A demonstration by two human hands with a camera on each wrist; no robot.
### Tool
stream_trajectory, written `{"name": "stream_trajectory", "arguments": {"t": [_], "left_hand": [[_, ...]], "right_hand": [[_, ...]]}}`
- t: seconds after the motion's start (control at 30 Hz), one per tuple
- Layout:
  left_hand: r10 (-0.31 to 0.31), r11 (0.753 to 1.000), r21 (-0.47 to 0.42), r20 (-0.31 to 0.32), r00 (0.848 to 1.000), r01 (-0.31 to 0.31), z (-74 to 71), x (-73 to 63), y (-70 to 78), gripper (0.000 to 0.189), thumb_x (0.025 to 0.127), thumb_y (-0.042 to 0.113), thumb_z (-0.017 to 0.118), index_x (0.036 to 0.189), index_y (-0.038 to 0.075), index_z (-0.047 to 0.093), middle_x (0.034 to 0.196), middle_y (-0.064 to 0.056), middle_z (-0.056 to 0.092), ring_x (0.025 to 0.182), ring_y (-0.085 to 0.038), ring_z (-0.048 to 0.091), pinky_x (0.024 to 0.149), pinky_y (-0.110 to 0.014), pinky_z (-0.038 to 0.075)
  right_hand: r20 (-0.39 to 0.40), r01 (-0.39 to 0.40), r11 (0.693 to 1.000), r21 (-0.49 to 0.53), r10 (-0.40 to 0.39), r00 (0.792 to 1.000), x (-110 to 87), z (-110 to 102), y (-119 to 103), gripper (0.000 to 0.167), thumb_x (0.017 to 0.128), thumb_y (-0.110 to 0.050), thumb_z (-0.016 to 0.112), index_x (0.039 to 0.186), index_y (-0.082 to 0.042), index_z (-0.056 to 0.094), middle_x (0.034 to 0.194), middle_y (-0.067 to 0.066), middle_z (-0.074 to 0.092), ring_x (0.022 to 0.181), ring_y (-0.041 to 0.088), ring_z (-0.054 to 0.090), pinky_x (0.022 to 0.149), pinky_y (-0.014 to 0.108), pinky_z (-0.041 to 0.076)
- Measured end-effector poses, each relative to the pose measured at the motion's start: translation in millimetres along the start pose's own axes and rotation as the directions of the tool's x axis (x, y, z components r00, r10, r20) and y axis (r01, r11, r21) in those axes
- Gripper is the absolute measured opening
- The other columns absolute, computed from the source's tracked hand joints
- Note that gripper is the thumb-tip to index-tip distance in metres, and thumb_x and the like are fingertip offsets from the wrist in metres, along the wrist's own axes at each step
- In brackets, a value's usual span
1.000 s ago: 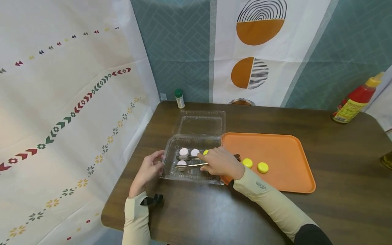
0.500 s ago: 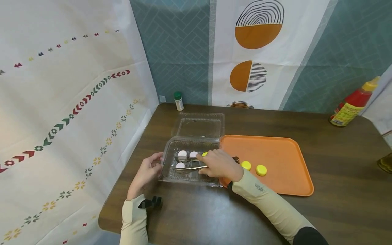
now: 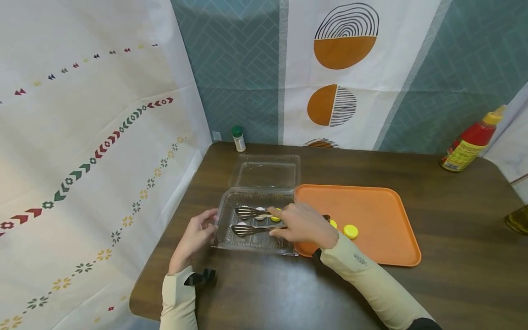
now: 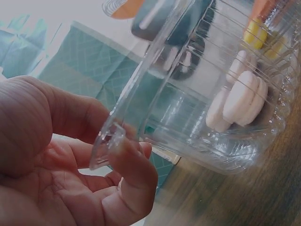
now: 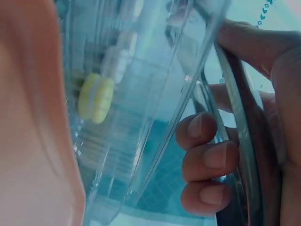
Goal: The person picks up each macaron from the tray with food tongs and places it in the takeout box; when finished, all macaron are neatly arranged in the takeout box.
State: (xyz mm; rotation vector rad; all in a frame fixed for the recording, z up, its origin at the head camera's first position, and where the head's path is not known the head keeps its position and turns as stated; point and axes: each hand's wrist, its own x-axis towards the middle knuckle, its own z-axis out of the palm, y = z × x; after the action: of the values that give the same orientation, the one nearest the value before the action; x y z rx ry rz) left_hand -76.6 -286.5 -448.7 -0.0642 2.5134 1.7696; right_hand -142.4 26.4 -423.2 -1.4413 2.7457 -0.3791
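Note:
My left hand (image 3: 198,236) pinches the left rim of a clear hinged plastic container (image 3: 260,244), its thumb and fingers round the edge in the left wrist view. In my right hand (image 3: 307,224) are metal tongs (image 3: 244,230), gripped along the arms. Their two slotted heads are spread apart over the container's left half and partly cover the white macarons. Those white macarons (image 4: 245,99) sit on edge in the container, close together in the left wrist view. A yellow macaron (image 5: 95,98) stands in the container near the right hand.
An orange tray (image 3: 371,211) adjoins the container's right side, with yellow macarons (image 3: 350,231) on it. The open lid (image 3: 268,172) lies behind the container. A green-capped shaker (image 3: 239,140) and a red sauce bottle (image 3: 470,142) stand along the back of the table.
The tongs have risen and turned, so their slotted heads now hide more of the white macarons. My right hand has shifted slightly right. My left hand keeps its hold on the rim.

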Motion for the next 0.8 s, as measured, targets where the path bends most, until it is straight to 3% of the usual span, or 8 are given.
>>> {"name": "stream_trajectory", "arguments": {"t": [0.27,0.53,0.7,0.8], "left_hand": [[-0.025,1.0,0.003,-0.002,1.0,0.025,0.3,0.5,-1.7,0.051,0.09,-0.011,0.051,0.141,-0.013,0.046,0.118,-0.029,0.055,0.063,-0.016,0.051,0.053,-0.025,0.047],[0.007,1.0,-0.012,-0.006,1.0,-0.007,1.6,3.6,-3.2,0.051,0.088,-0.014,0.051,0.139,-0.016,0.046,0.116,-0.031,0.055,0.061,-0.015,0.051,0.052,-0.024,0.046],[0.033,0.999,-0.024,-0.011,0.999,-0.034,1.8,3.8,-4.6,0.049,0.087,-0.016,0.05,0.136,-0.019,0.047,0.112,-0.032,0.055,0.058,-0.012,0.051,0.051,-0.024,0.046],[0.031,0.999,-0.025,-0.01,0.999,-0.031,2.0,3.2,-5.1,0.049,0.087,-0.017,0.05,0.136,-0.02,0.047,0.112,-0.032,0.055,0.058,-0.011,0.051,0.05,-0.024,0.046]], "right_hand": [[-0.031,-0.035,0.999,0.027,0.035,0.999,-18.2,-7.9,10.6,0.065,0.092,-0.052,0.067,0.14,-0.008,0.061,0.05,-0.01,0.028,0.044,0.007,0.015,0.044,0.024,0.014],[-0.172,-0.066,0.998,0.001,0.065,0.983,-43.0,-17.8,24.5,0.063,0.091,-0.054,0.068,0.135,-0.011,0.065,0.056,-0.013,0.038,0.045,0.005,0.025,0.044,0.023,0.019],[-0.249,-0.053,0.997,-0.063,0.036,0.968,-57.1,-19.9,32.1,0.057,0.089,-0.055,0.069,0.131,-0.016,0.066,0.055,-0.011,0.029,0.045,0.004,0.019,0.044,0.023,0.017],[-0.258,-0.063,0.995,-0.074,0.042,0.965,-65.3,-22.0,34.4,0.057,0.088,-0.056,0.07,0.13,-0.017,0.066,0.054,-0.011,0.027,0.045,0.004,0.016,0.044,0.023,0.014]]}}
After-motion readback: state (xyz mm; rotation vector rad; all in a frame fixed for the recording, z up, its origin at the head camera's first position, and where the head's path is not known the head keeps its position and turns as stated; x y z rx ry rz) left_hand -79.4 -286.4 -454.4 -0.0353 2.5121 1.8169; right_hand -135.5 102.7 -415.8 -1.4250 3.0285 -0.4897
